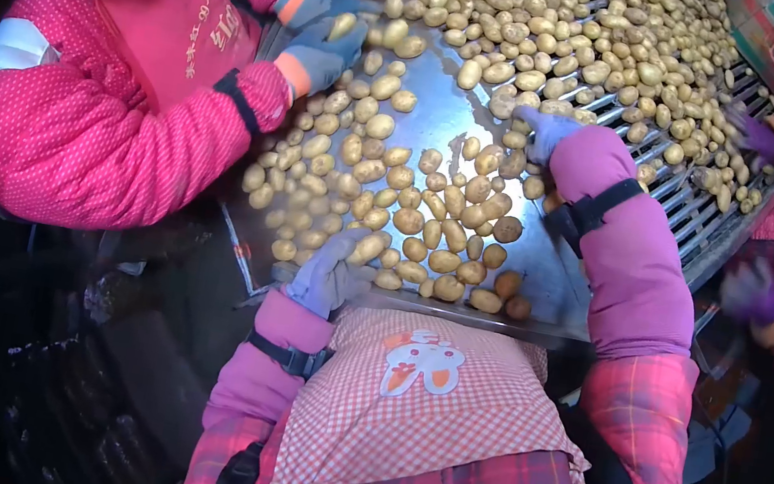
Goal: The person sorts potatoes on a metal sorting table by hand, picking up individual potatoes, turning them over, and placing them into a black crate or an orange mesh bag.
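Note:
Many small yellow potatoes (434,199) lie spread over a shiny metal sorting table (543,277). My left hand (326,273), in a grey-blue glove, rests at the near left edge among the potatoes, fingers curled against one; whether it grips it I cannot tell. My right hand (543,130), also gloved, reaches out over the middle of the table. Its fingers are spread just above the potatoes near the roller grate (697,205). Pink sleeve covers run over both my arms, and a checked apron (413,398) hangs in front.
A person in a pink padded jacket (93,114) stands at the left, both gloved hands (324,34) on potatoes. Another person's purple-gloved hands (749,289) work at the right edge. More potatoes fill the rollers at the back (582,30). Darkness lies below the table at left.

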Demonstrator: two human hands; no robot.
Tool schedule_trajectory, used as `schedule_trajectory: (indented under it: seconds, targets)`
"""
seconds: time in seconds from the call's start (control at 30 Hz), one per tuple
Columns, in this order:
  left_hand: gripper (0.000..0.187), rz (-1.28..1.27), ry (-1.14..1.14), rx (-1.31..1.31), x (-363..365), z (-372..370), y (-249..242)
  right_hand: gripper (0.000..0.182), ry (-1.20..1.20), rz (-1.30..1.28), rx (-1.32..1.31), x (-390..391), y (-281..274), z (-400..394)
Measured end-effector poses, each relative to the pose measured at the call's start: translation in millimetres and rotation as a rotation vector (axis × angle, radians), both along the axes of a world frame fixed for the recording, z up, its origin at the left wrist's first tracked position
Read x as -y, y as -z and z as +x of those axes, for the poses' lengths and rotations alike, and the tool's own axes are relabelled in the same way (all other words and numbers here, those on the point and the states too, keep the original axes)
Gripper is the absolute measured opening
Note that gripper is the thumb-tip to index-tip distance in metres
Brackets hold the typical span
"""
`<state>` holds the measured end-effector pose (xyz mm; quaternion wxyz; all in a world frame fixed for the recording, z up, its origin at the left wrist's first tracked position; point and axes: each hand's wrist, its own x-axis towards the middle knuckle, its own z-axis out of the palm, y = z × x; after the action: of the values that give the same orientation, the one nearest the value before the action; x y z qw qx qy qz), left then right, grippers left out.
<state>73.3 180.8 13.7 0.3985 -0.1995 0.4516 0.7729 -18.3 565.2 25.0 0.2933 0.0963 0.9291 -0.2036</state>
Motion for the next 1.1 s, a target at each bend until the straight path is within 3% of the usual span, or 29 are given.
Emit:
schedule_trajectory:
  seconds: [0.2,0.33,0.37,0.47,0.53,0.6,0.67,0.73,0.77,0.8,0.87,0.9,0.97,1.0,1.1]
  targets:
    - [0.052,-0.040,0.055,-0.009,9,-2,9,0.049,-0.044,0.221,-0.250,-4,40,-19]
    - [0.050,0.001,0.043,0.074,7,-8,9,0.043,0.247,0.084,-0.331,13,33,6]
    - [0.050,-0.001,0.058,0.075,9,-8,11,0.042,0.292,-0.029,-0.435,15,32,20]
    - [0.052,0.105,0.091,0.087,3,-14,16,0.041,0.583,-0.865,-0.229,13,0,74]
    - [0.054,0.151,0.119,0.106,-1,-17,17,0.039,0.813,-1.420,-0.363,42,0,129]
    - [0.055,0.119,0.220,0.030,-10,-22,7,0.035,1.068,-1.654,-0.386,85,-26,153]
    - [0.056,0.076,0.310,-0.051,-8,-25,8,0.027,1.136,-1.623,-0.353,95,-23,162]
    - [0.045,-0.078,0.473,-0.378,0,-24,23,0.029,0.445,-1.047,-0.503,101,-9,171]
    - [0.040,-0.043,0.341,-0.130,-5,-21,-6,0.025,0.759,-1.151,-0.222,115,-24,159]
    - [0.040,-0.040,0.345,-0.128,-1,-21,-5,0.025,0.764,-1.147,-0.224,127,-15,149]
    - [0.040,0.091,0.336,0.032,18,-22,0,0.027,0.284,-0.605,-0.660,154,8,128]
    - [0.044,-0.023,0.517,-0.378,33,-21,22,0.025,0.155,-0.447,-0.647,166,11,116]
    - [0.047,-0.009,0.403,-0.233,45,-20,3,0.031,-0.106,-0.186,-0.682,194,15,88]
    - [0.050,0.014,0.299,-0.103,52,-21,-2,0.031,-0.133,-0.197,-0.676,203,27,75]
    - [0.057,0.094,0.172,-0.071,74,-16,-6,0.025,-0.367,0.238,-0.385,238,32,45]
